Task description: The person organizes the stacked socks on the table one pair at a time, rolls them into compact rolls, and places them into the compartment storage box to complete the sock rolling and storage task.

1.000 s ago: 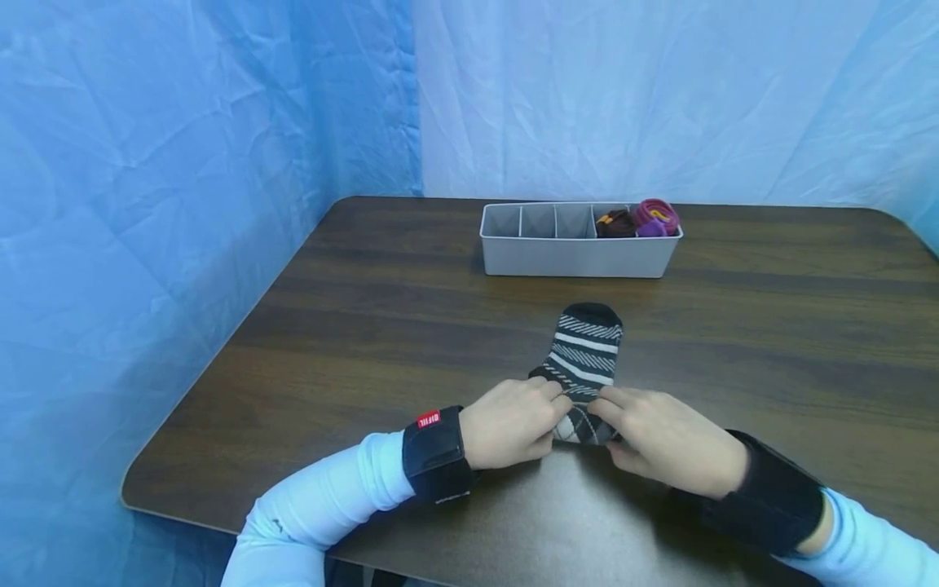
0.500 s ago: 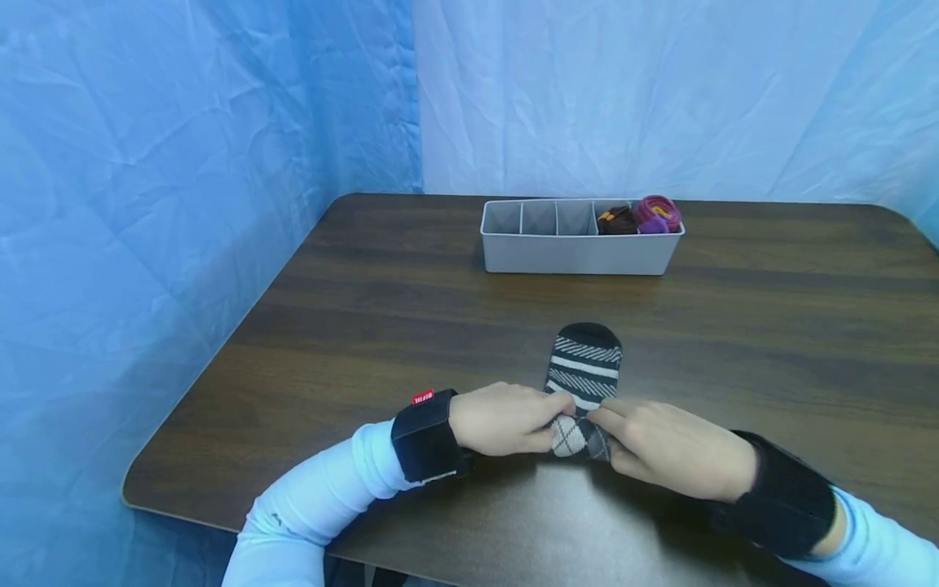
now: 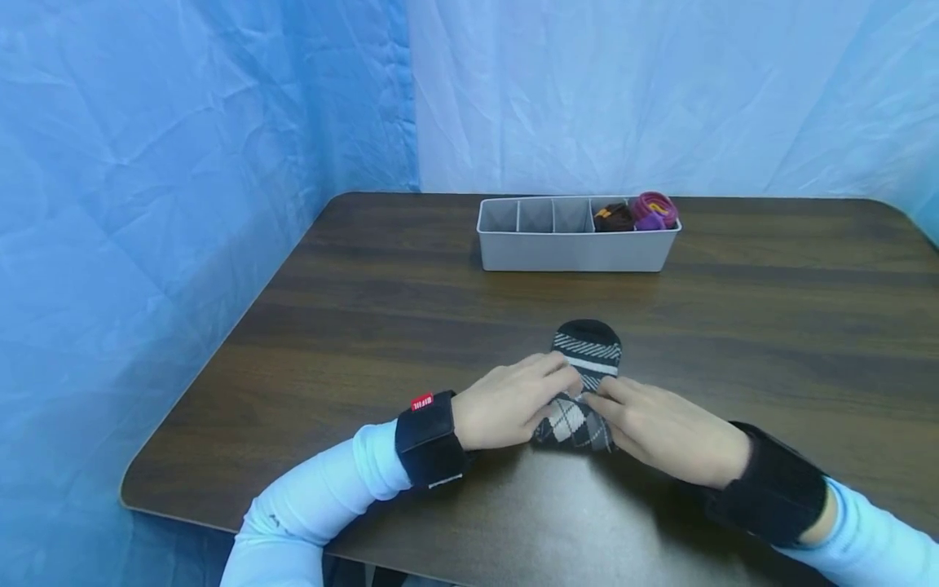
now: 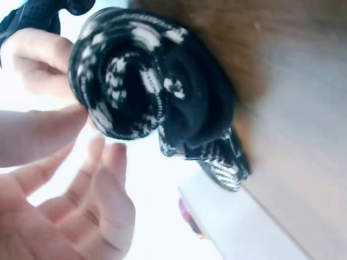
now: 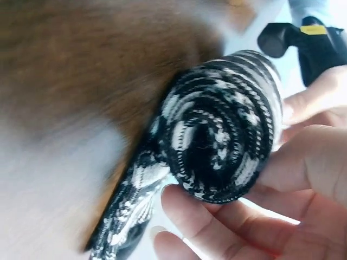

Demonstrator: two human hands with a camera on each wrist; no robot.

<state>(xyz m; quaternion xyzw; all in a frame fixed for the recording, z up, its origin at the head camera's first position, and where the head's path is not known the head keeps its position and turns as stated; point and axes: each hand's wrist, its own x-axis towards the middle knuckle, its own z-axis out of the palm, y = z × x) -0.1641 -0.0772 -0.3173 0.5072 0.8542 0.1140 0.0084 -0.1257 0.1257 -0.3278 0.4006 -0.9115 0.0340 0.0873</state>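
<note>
A black, grey and white sock lies before me, rolled up at its near end, with a diamond pattern on the roll. Its striped, dark-tipped toe part lies flat, pointing away from me. My left hand holds the roll's left side, fingers reaching over the top. From the right, my right hand grips the other end. Spiral layers of the rolled sock show in the right wrist view, thumb and fingers around them. In the left wrist view, my left thumb meets the roll's edge.
A grey divided box stands farther back on the dark wooden table. It holds a brown rolled item and a magenta and purple one at its right end. Blue sheets hang behind and to the left.
The sock's roll has grown toward the toe, and less of the striped part shows flat. My left fingers have moved forward over the roll; the right hand has shifted only slightly.
</note>
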